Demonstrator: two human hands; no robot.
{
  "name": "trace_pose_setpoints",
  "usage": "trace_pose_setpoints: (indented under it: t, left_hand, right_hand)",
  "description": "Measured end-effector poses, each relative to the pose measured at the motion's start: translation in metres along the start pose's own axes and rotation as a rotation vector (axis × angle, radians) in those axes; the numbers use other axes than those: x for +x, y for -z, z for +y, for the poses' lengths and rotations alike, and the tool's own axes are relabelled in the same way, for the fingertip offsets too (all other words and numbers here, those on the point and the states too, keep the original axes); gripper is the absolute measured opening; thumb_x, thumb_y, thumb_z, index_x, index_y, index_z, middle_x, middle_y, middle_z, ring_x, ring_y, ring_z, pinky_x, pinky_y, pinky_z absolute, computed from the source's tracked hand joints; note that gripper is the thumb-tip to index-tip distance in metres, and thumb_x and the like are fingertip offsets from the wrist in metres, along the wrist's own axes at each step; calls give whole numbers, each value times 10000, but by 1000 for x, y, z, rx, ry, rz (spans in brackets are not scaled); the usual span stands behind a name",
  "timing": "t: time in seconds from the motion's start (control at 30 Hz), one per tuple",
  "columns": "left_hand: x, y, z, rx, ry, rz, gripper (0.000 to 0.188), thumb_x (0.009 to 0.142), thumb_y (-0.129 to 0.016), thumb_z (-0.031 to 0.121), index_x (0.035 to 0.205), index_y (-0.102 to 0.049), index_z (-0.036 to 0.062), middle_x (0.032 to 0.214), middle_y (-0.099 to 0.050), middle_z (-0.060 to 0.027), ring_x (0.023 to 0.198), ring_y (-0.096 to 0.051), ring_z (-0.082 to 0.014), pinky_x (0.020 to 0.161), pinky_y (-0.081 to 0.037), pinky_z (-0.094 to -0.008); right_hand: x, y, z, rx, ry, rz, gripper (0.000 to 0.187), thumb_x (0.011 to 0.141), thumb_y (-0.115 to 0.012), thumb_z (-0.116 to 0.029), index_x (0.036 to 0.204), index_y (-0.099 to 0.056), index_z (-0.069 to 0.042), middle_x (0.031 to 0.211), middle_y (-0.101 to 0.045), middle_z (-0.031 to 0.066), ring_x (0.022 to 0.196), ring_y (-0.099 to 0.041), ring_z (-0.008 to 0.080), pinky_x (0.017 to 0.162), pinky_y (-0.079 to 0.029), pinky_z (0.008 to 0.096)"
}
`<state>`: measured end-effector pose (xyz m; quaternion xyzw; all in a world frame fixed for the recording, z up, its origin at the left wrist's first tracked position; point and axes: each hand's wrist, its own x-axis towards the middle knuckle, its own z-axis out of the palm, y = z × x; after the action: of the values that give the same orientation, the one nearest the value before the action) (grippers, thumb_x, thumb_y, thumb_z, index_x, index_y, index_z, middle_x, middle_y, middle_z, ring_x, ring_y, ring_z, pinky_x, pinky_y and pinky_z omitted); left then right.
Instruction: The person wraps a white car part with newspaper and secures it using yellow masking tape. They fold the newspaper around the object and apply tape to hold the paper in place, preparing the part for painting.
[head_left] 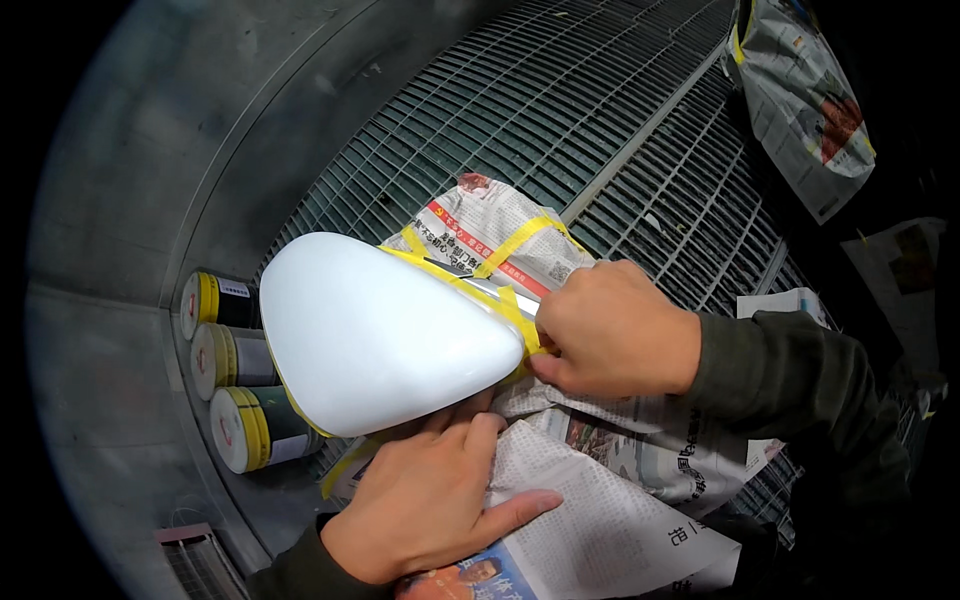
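Observation:
A glossy white, rounded triangular shell [390, 335], like a car mirror housing, lies before me with yellow masking tape [515, 240] along its edges. Newspaper [610, 520] covers the parts around and beneath it. At the shell's right tip, my right hand [615, 330] is closed, fingers curled and thumb pressed in, on the tape by that corner. My left hand [425, 495] reaches under the near edge of the shell. Its fingertips are hidden there, while the thumb lies stretched over the newspaper. A silver strip [515, 299] shows between shell and paper near my right hand.
Three paint cans [240, 430] with yellow bands stand left of the shell, near a curved-looking grey wall [130, 250]. Dark metal grating [480, 110] forms the floor beyond. Another newspaper-wrapped, taped piece [805, 110] is at the far right, with more paper [905, 290] below it.

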<state>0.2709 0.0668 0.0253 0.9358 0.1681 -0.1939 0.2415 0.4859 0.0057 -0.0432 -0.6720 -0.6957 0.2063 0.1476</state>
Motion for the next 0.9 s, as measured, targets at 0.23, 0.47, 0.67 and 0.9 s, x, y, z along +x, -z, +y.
trace_pose_setpoints:
  t: [0.23,0.47,0.67,0.9]
  left_hand:
    - [2,-2,2,29,-6,-5,745,943,-578,637,1030,-549,-103,1287,-552,-332,997,-653,-426,804,-563,-470]
    - [6,5,3,2,49,-140,777,918,-628,621,1106,-539,-128,1408,-454,-381,1163,-572,-477,958,-495,-478]
    - [5,7,4,-12,60,-172,828,907,-643,621,1174,-529,-154,1472,-395,-414,1250,-534,-502,1036,-462,-477]
    - [9,10,7,-42,139,-250,876,905,-638,634,1240,-504,-165,1440,-432,-412,1239,-549,-491,1028,-468,-469]
  right_hand:
    - [-9,7,13,112,-13,-52,294,831,-764,-332,837,-768,-38,722,-719,132,672,-704,314,672,-543,407]
    - [-24,2,26,11,125,231,265,816,-778,-312,856,-716,-58,714,-688,76,697,-659,284,839,-467,414]
    - [-44,0,82,516,-64,96,467,896,-732,-435,908,-719,31,694,-683,149,636,-685,248,601,-530,361]
    - [-43,-28,88,726,-20,43,562,903,-730,-534,800,-742,18,649,-624,85,577,-556,160,547,-452,316]
